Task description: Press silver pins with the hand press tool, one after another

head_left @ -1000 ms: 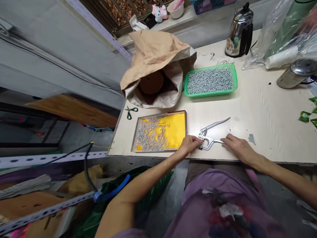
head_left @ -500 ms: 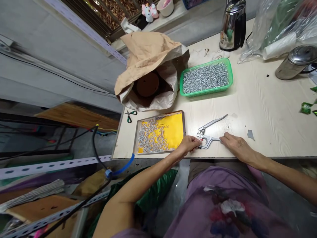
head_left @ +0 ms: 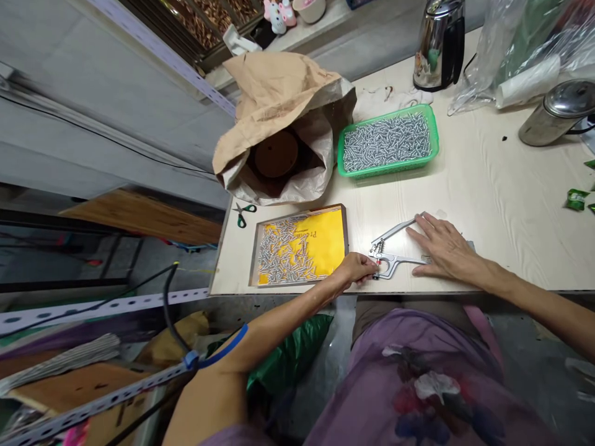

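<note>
Left grip [head_left: 357, 270] pinched narrow at head of pliers [head_left: 394, 262], can't tell on what; right grip [head_left: 445, 249] wide, spanning both handles. Pliers lie on worktop [head_left: 488, 186], right of tray [head_left: 344, 229]: probably stiff, lightish, sprung; squeeze near handle ends. Earlier, right grip held lower handle only.
</note>
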Tool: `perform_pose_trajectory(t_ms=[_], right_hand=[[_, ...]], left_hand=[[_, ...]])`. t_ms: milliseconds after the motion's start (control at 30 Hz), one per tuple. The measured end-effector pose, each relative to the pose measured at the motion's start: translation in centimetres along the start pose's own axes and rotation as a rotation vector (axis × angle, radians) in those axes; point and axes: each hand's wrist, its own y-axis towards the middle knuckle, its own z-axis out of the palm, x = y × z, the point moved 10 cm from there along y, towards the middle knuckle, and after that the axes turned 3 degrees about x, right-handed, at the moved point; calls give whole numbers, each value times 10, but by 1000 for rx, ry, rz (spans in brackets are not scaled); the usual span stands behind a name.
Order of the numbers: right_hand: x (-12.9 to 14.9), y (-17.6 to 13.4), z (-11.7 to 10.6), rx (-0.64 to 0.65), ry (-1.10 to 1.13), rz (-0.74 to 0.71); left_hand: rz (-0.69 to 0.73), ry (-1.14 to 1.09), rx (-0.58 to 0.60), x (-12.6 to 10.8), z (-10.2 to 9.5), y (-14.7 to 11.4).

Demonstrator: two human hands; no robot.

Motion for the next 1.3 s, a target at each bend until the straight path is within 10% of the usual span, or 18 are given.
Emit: perform_pose_trajectory(t_ms=[500, 733, 933, 1300], right_hand=[[1, 22, 1, 115, -15, -53], [8, 17, 2, 125, 30, -17], [6, 12, 3, 61, 69, 25], [5, -4, -2, 86, -16, 88]], left_hand=[[1, 157, -37, 3, -1, -4], [633, 809, -445, -72, 6, -40], [994, 1035, -291, -109, 57, -20], [943, 1196, -207, -109, 74, -14]])
